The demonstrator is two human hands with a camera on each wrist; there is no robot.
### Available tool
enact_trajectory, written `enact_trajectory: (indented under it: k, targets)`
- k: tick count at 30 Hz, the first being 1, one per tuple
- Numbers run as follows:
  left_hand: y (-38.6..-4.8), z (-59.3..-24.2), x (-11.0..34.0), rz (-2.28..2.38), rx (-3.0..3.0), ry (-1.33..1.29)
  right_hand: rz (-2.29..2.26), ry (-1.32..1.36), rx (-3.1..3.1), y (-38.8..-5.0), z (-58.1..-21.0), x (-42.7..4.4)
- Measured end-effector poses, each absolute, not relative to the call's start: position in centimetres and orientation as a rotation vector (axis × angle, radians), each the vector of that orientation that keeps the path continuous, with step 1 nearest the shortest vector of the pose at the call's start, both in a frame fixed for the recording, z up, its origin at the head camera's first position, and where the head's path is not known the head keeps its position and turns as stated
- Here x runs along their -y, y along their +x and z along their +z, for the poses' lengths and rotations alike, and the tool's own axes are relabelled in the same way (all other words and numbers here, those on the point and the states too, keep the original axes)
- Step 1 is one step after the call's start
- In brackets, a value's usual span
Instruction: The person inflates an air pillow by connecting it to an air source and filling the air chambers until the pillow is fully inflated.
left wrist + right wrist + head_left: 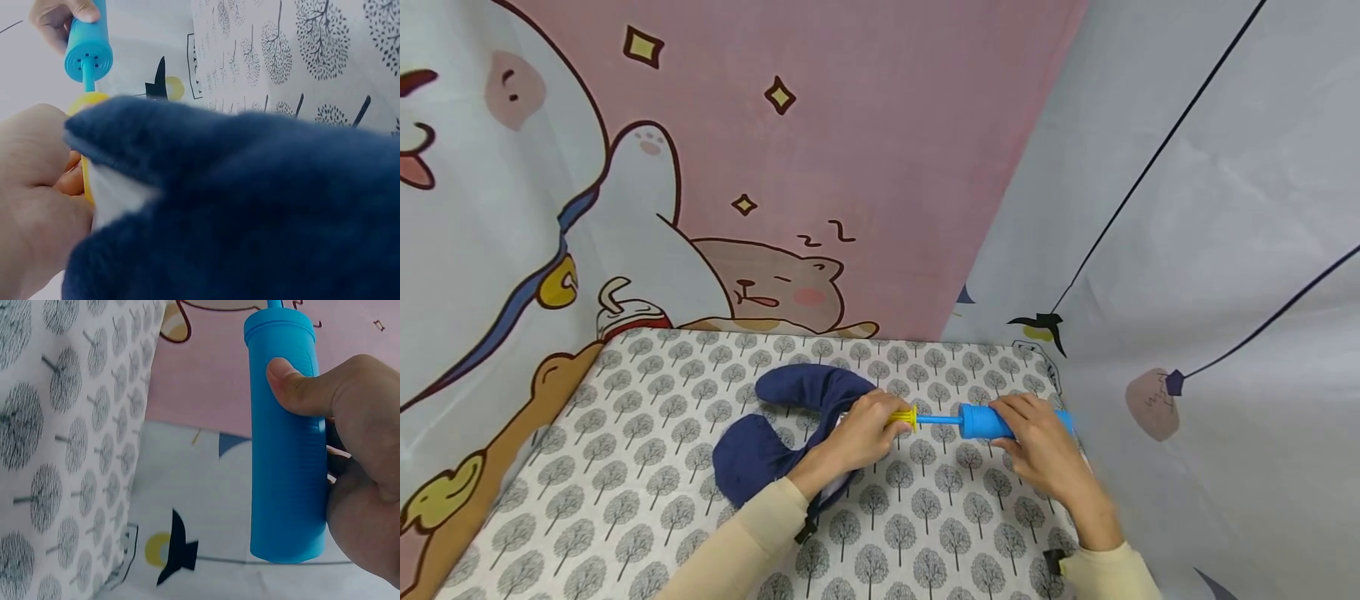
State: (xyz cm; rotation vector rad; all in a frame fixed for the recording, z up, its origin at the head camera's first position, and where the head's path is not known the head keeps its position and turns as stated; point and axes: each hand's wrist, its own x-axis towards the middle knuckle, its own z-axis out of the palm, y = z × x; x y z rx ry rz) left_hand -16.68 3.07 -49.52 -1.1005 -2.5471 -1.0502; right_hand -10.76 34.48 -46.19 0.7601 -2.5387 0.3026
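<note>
A hand pump spans both hands in the head view, its blue barrel (976, 422) joined by a thin blue rod (938, 420) to a yellow end piece (907, 416). My right hand (1037, 442) grips the barrel, thumb along its side in the right wrist view. The left hand (868, 429) holds the yellow piece beside a navy U-shaped neck pillow (752, 458). Pale material (119, 194) shows at an opening in the navy fabric (250, 206) in the left wrist view. My hand and the fabric hide where the yellow piece meets the pillow.
A tree-patterned cloth (647, 492) covers the table beneath. Behind it hangs a pink and white cartoon curtain (880, 167), with another pale sheet (1240, 317) close on the right. A dark buckle (806, 531) lies by the left wrist.
</note>
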Motion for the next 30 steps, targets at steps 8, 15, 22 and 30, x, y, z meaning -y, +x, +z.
enact_trajectory:
  k: [8, 15, 22, 30]
  targets:
    - [-16.8, -50.0, -3.1, -1.062, 2.51, -1.111, 0.289, 0.813, 2.505, -11.3, -46.8, -31.5]
    - [-17.4, -51.3, -3.3, -1.037, 2.406, -1.159, 0.262, 0.817, 2.526, -11.5, -47.2, -29.7]
    - [-16.7, -49.5, -2.7, -1.036, 2.512, -1.168, 0.381, 0.783, 2.606, -11.6, -47.1, -30.6]
    - [-16.9, -48.9, -2.3, -1.021, 2.542, -1.158, 0.5, 0.75, 2.619, -11.0, -46.2, -34.2]
